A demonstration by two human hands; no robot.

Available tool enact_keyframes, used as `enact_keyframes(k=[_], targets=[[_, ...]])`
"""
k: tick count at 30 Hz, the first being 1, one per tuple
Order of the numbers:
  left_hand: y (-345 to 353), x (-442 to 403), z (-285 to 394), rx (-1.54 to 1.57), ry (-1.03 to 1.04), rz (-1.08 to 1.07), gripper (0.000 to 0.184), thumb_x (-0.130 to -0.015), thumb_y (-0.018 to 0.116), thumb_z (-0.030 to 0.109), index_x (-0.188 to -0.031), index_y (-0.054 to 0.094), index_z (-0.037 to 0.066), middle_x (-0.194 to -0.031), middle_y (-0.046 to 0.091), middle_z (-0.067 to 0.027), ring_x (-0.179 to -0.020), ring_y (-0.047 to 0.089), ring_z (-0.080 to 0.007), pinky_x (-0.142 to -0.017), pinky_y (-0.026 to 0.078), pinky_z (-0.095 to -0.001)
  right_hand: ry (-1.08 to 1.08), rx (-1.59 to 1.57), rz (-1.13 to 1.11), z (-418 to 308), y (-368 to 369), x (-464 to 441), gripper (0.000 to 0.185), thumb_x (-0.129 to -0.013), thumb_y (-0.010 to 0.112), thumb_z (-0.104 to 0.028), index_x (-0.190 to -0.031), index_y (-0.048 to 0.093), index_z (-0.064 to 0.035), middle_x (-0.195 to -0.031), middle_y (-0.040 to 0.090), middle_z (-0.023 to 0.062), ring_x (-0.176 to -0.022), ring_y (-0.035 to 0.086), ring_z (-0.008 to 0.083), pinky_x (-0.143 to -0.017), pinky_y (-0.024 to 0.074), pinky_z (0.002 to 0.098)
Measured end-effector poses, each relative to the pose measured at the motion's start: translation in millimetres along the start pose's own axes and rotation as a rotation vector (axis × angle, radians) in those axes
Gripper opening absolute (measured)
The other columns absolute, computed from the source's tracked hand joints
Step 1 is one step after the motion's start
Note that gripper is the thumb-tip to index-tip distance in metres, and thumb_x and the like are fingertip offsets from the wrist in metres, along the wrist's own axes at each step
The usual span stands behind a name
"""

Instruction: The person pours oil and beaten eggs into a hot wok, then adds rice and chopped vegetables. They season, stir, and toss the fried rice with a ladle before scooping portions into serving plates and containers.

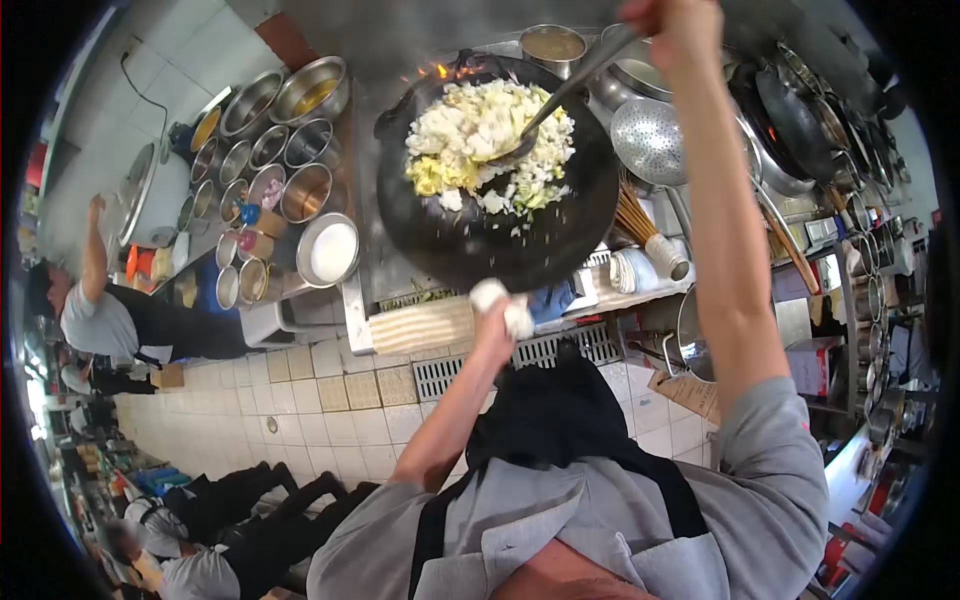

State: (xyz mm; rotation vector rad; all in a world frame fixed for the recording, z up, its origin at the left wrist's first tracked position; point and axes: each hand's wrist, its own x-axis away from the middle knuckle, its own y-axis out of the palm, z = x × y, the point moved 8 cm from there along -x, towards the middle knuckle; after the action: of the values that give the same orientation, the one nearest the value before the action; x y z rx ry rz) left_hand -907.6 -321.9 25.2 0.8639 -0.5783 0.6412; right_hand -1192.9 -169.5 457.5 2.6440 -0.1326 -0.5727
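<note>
Gray shirt cloth point(560, 510) lies nearest. The left hand point(492, 328) is closed round a white rag point(490, 294) at the wok's point(450, 245) near rim; pale and yellow food point(470, 125) fills its far half; the right hand point(678, 28) grips a ladle point(585, 72).

Bright indoor light; fisheye curves the dark edges; the hands blur.
</note>
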Motion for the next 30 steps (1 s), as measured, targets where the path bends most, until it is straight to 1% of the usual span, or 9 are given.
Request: enact_keyframes(k=[1,3,6,9,12,16,20,25,30], targets=[[-25,-2,-19,0.014,-0.031,-0.164,0.031,-0.09,0.049,0.007,-0.121,0.049,0.004,-0.104,0.067,-0.0173,-0.082,0.069,-0.03,-0.061,0.058,-0.0391,-0.048,-0.177,0.018,-12,-20,-26,0.031,-0.082,0.072,-0.026,-0.067,0.049,-0.0102,-0.053,0.042,-0.0025,-0.044,0.043,0.0117,-0.04,0.0326,0.0281],[-17,25,3,0.006,-0.01,-0.111,0.024,-0.089,0.049,0.006,-0.113,0.051,0.006,-0.097,0.068,-0.0189,-0.076,0.068,-0.0289,-0.058,0.056,-0.0384,-0.033,-0.432,-0.433,-34,-63,-76,0.037,-0.09,0.056,-0.02,-0.057,0.044,-0.0078,-0.054,0.052,0.0029,-0.048,0.05,0.0141,-0.052,0.0456,0.0316],[43,-2,55,-0.031,-0.056,-0.148,0.008,-0.093,0.046,0.012,-0.096,0.052,0.008,-0.087,0.07,-0.0181,-0.066,0.067,-0.0249,-0.053,0.053,-0.0358,-0.032,-0.271,0.148,30,-103,-21,0.042,-0.089,0.053,-0.021,-0.054,0.031,-0.0141,-0.047,0.036,0.0016,-0.04,0.038,0.0182,-0.047,0.0401,0.0351],[42,-30,44,-0.044,-0.074,-0.219,0.013,-0.095,0.044,0.014,-0.103,0.051,0.007,-0.092,0.069,-0.0184,-0.071,0.069,-0.027,-0.056,0.055,-0.0379,0.187,-0.406,0.224,117,-136,5,0.027,-0.088,0.056,-0.012,-0.068,0.038,-0.0112,-0.049,0.031,-0.0009,-0.039,0.031,0.0155,-0.041,0.0328,0.0364],[10,37,27,-0.054,-0.005,-0.097,0.017,-0.093,0.043,0.011,-0.108,0.049,0.006,-0.107,0.066,-0.0205,-0.081,0.07,-0.0376,-0.057,0.057,-0.0419,0.254,-0.287,0.192,98,-203,-54,0.031,-0.088,0.055,-0.009,-0.069,0.03,-0.0145,-0.051,0.028,-0.0035,-0.042,0.028,0.0083,-0.041,0.0293,0.0305],[57,-11,54,0.036,-0.078,-0.211,0.012,-0.09,0.05,0.01,-0.102,0.049,0.006,-0.081,0.068,-0.016,-0.059,0.064,-0.0194,-0.052,0.054,-0.0348,0.198,-0.335,0.361,140,-189,-18,0.029,-0.086,0.053,-0.007,-0.069,0.03,-0.0125,-0.052,0.028,-0.0019,-0.041,0.027,0.0126,-0.042,0.0317,0.0329],[29,56,21,0.03,-0.094,-0.056,0.016,-0.091,0.042,0.003,-0.106,0.049,0.007,-0.091,0.068,-0.0184,-0.079,0.07,-0.033,-0.055,0.057,-0.0384,0.297,-0.235,0.218,126,-214,-65,0.029,-0.087,0.05,-0.007,-0.067,0.031,-0.0148,-0.053,0.026,-0.004,-0.041,0.025,0.0107,-0.043,0.0309,0.0301],[53,12,39,0.007,-0.056,-0.127,0.013,-0.095,0.049,0.016,-0.096,0.055,0.005,-0.089,0.068,-0.0145,-0.074,0.068,-0.0258,-0.063,0.056,-0.0394,0.251,-0.302,0.331,143,-175,-21,0.027,-0.086,0.05,-0.005,-0.067,0.032,-0.0129,-0.054,0.027,-0.0016,-0.042,0.028,0.0121,-0.044,0.0325,0.033],[66,73,21,0.149,-0.099,-0.034,0.01,-0.099,0.044,0.017,-0.099,0.052,0.01,-0.081,0.061,-0.0097,-0.071,0.066,-0.0236,-0.052,0.055,-0.0367,0.264,-0.19,-0.124,81,-104,-70,0.025,-0.089,0.06,-0.014,-0.07,0.044,-0.0099,-0.054,0.03,-0.0033,-0.045,0.03,0.0104,-0.046,0.0332,0.0323]])
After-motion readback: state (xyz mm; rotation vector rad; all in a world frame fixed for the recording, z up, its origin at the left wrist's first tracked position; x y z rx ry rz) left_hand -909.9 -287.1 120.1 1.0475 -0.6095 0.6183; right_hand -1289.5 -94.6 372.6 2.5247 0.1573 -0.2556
